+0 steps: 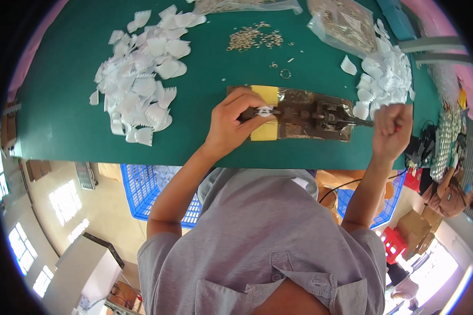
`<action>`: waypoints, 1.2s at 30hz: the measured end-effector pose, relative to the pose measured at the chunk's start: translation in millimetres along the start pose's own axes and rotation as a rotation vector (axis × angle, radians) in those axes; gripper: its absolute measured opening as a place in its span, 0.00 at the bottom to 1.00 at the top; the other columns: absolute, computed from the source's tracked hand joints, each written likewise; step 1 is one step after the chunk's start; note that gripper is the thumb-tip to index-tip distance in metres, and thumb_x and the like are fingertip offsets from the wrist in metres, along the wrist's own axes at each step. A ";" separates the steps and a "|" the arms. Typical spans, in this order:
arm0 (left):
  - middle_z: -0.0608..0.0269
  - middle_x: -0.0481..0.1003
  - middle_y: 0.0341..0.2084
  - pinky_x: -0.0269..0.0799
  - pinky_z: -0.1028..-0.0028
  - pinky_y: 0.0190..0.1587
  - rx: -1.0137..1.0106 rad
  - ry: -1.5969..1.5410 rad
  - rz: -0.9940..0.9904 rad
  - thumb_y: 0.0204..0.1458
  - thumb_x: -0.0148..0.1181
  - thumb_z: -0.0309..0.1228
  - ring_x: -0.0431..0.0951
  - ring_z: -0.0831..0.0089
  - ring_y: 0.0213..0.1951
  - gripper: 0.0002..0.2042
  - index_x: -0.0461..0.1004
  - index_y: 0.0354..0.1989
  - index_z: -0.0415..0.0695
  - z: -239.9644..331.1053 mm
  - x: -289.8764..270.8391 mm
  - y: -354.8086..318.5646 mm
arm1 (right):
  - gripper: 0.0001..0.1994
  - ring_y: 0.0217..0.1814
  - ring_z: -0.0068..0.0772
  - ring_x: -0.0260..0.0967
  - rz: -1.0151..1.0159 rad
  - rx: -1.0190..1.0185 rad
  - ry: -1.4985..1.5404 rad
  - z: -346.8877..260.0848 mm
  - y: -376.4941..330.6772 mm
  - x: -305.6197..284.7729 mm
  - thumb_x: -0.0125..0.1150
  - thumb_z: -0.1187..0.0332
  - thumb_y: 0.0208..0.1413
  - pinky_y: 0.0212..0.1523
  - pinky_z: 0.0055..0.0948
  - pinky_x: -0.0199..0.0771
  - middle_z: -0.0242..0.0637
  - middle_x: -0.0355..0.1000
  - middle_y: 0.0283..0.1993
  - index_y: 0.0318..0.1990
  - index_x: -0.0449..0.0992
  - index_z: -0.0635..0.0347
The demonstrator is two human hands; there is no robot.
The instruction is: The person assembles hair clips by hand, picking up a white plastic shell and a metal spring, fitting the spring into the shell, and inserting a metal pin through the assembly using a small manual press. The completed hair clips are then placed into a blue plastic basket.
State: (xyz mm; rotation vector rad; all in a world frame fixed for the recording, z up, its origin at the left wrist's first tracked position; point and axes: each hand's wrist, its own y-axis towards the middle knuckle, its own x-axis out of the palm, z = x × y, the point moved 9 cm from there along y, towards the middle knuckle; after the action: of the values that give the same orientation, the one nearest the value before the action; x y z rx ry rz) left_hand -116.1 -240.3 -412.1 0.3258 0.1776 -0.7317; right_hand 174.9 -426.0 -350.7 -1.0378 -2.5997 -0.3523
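My left hand pinches a small white piece against the left end of a dark metal hand press lying on the green table. A yellow pad sits under that end of the press. My right hand is closed in a fist around the press's lever handle at its right end. The handle is mostly hidden inside the fist.
A big heap of white leaf-shaped pieces lies to the left and a smaller heap to the right. Small metal rings and plastic bags lie at the far side. Blue crates stand under the table. Another person sits at right.
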 end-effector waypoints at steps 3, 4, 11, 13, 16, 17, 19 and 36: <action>0.62 0.79 0.37 0.74 0.75 0.35 0.212 -0.065 0.019 0.47 0.79 0.23 0.78 0.75 0.37 0.13 0.82 0.39 0.41 15.2 -3.0 2.8 | 0.16 0.25 0.18 0.48 -0.006 0.136 0.343 25.6 -6.1 -52.4 0.49 0.61 0.77 0.28 0.24 0.53 0.21 0.53 0.23 0.39 0.74 0.63; 0.62 0.79 0.37 0.74 0.75 0.34 0.157 -0.178 0.052 0.47 0.79 0.23 0.78 0.74 0.37 0.13 0.82 0.39 0.41 21.2 -8.9 3.8 | 0.14 0.27 0.18 0.48 0.017 0.153 0.377 31.9 -9.2 -65.4 0.49 0.63 0.77 0.31 0.25 0.55 0.22 0.52 0.25 0.40 0.73 0.63; 0.59 0.82 0.37 0.78 0.68 0.48 -0.031 -0.025 -0.042 0.37 0.82 0.21 0.83 0.65 0.42 0.18 0.83 0.39 0.41 51.2 -131.8 -84.1 | 0.11 0.28 0.19 0.49 0.048 0.198 0.424 43.9 -4.7 -85.8 0.50 0.66 0.77 0.34 0.25 0.57 0.24 0.53 0.27 0.40 0.69 0.62; 0.59 0.82 0.39 0.77 0.67 0.50 -0.318 0.289 0.063 0.36 0.82 0.21 0.82 0.63 0.45 0.20 0.83 0.40 0.41 37.6 -166.5 -118.3 | 0.11 0.28 0.19 0.49 0.124 0.201 0.351 47.1 0.0 -90.2 0.50 0.66 0.77 0.34 0.25 0.57 0.24 0.52 0.27 0.39 0.69 0.61; 0.60 0.82 0.44 0.76 0.66 0.50 -0.308 0.647 0.236 0.39 0.79 0.20 0.81 0.60 0.47 0.19 0.83 0.42 0.41 42.7 -188.2 -112.0 | 0.11 0.29 0.20 0.51 0.211 0.188 0.215 50.2 1.4 -107.3 0.53 0.64 0.75 0.35 0.26 0.59 0.24 0.55 0.28 0.40 0.71 0.60; 0.60 0.82 0.45 0.76 0.64 0.51 -0.202 0.649 0.257 0.41 0.77 0.20 0.81 0.59 0.48 0.18 0.83 0.43 0.42 46.2 -181.0 -96.2 | 0.12 0.30 0.20 0.52 0.293 0.158 0.111 46.3 -0.8 -116.8 0.55 0.63 0.75 0.36 0.27 0.60 0.24 0.56 0.28 0.39 0.72 0.60; 0.60 0.82 0.46 0.75 0.62 0.53 -0.019 0.729 0.235 0.46 0.73 0.22 0.79 0.57 0.51 0.15 0.83 0.45 0.43 43.7 -162.0 -56.0 | 0.12 0.30 0.20 0.53 0.398 0.105 -0.042 39.8 -9.4 -111.6 0.57 0.62 0.74 0.36 0.28 0.61 0.24 0.58 0.28 0.39 0.73 0.60; 0.54 0.73 0.47 0.80 0.69 0.40 0.210 0.519 0.090 0.59 0.57 0.13 0.81 0.67 0.41 0.17 0.80 0.54 0.40 79.3 -92.4 -1.8 | 0.09 0.39 0.34 0.78 -0.016 -0.205 -1.298 28.4 48.0 -11.0 0.69 0.69 0.60 0.40 0.33 0.78 0.38 0.80 0.43 0.47 0.84 0.59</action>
State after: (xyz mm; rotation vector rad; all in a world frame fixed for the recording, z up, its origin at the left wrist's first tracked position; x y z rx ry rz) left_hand -181.3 -211.7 -313.4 0.7186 0.5752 -0.5654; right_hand 210.3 -389.4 -375.8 -1.7052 -3.7177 0.1538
